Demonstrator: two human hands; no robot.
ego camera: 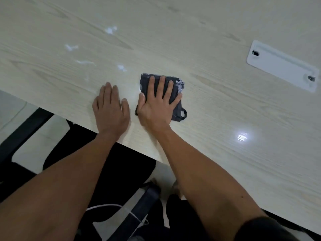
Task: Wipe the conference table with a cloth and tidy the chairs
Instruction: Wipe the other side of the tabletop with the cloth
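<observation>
Both forearms are reaching fwd from the bottom edge, a dark sleeve (pixel 264 230) showing on the right one. I'm pressing my right hand (pixel 157 103) flat on the folded dark cloth (pixel 175 87), fingers straight & spread, thumb lying along the cloth's left edge; nothing is being pinched. Cloth is sitting on the pale wood-grain table (pixel 208 119), near the edge closest to me, w/ a small loop (pixel 183 114) sticking out at its near right corner. I'm resting my left hand (pixel 111 108) palm-down on the bare table just beside the cloth, fingers straight & close together, not touching it. White smears (pixel 85 62) are lying on the top beyond my left hand. A white cable cover plate (pixel 282 66) is sitting flush in the table, well apart to the right. Under the table edge a black chair (pixel 104 164) is showing, w/ a white cable (pixel 121 208) below it on the light floor (pixel 31 150).
</observation>
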